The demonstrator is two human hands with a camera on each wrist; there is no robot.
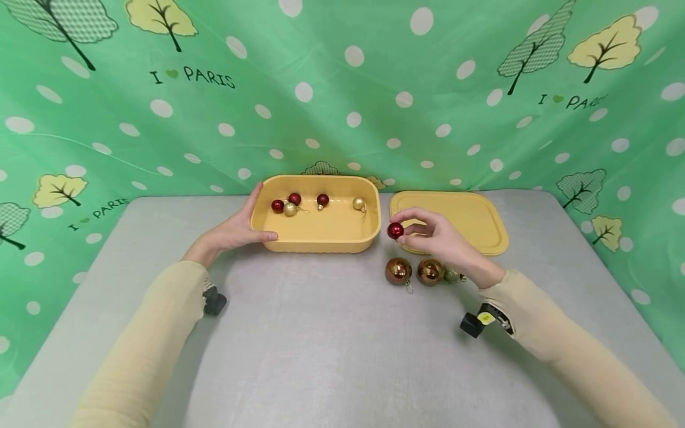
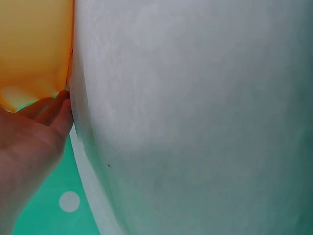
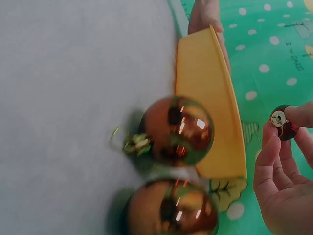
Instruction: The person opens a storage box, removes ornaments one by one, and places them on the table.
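Observation:
My left hand (image 1: 237,229) holds the left end of a yellow plastic box (image 1: 316,246), thumb along the front rim and fingers around the side. Inside the box lie several small Christmas baubles: dark red ones such as this red bauble (image 1: 323,200), and gold ones such as this gold bauble (image 1: 358,204). Just right of the box, my right hand (image 1: 436,236) pinches a small shiny red bauble (image 1: 395,230) between thumb and fingertips, raised above the table. Its metal cap shows in the right wrist view. In the left wrist view the fingers press against the box wall (image 2: 39,49).
A flat yellow lid (image 1: 476,217) lies right of the box, partly behind my right hand. In front of it sit two larger copper baubles (image 1: 398,271) and a greenish-gold bauble (image 1: 451,275), partly covered by the wrist. A green patterned cloth (image 1: 342,89) hangs behind the grey table (image 1: 321,345).

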